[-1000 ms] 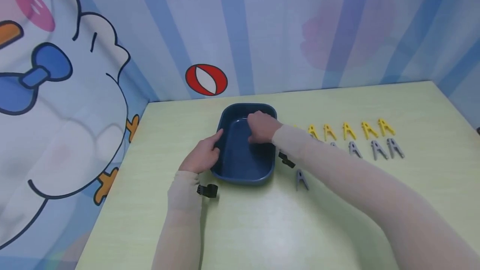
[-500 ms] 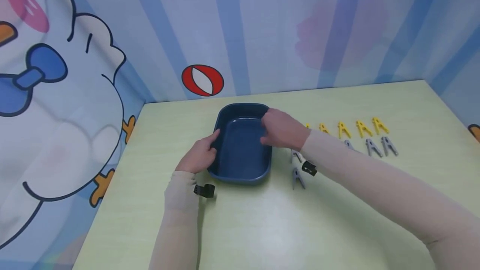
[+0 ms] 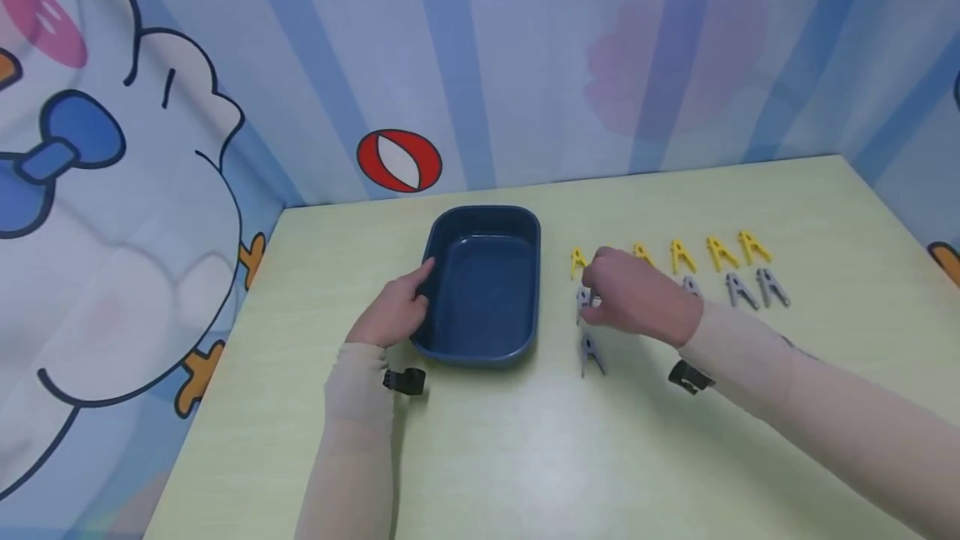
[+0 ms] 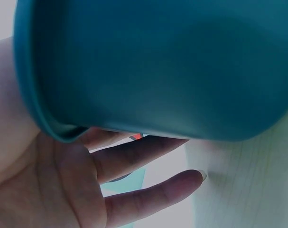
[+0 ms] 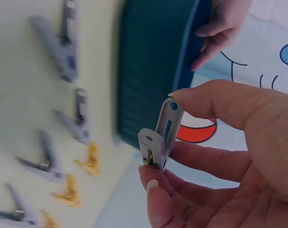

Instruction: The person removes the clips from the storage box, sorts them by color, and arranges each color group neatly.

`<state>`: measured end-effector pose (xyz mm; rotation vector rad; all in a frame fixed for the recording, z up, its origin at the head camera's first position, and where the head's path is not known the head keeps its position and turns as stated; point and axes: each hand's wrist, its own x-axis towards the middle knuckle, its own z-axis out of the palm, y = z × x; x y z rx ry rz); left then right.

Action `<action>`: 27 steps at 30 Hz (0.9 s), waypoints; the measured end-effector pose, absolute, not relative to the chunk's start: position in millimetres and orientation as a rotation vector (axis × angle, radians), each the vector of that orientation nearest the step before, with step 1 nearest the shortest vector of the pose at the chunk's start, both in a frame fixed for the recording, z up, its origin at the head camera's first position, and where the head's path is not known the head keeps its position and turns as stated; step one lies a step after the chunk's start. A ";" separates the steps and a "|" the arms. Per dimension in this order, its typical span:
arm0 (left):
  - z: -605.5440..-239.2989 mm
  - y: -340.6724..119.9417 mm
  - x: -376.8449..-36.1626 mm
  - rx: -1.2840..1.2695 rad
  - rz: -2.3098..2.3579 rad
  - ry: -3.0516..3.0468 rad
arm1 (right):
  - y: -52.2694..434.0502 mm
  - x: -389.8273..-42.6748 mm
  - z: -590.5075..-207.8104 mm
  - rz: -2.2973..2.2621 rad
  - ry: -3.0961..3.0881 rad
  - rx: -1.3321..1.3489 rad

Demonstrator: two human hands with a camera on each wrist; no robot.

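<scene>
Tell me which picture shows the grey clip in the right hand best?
The right wrist view. There the grey clip fills the middle, pinched between the right hand's thumb and fingers, with its holes plain. In the head view the clip is small and mostly hidden by that hand. The left wrist view doesn't show it.

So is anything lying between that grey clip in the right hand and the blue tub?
Nothing visible: only bare table separates the grey clip, pinched in the right hand, from the blue tub. The left hand touches the tub's far side.
</scene>
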<state>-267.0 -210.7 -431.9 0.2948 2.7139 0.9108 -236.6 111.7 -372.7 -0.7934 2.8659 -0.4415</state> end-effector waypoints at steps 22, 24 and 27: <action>-431.0 -209.2 -267.9 0.296 0.900 2.719 | 142.4 -204.6 -435.2 -0.480 2.831 -0.744; -431.0 -209.2 -267.8 0.292 0.899 2.716 | 143.3 -203.6 -437.0 -0.477 2.837 -0.755; -431.8 -209.4 -267.7 0.281 0.898 2.713 | 144.4 -202.6 -439.6 -0.480 2.856 -0.779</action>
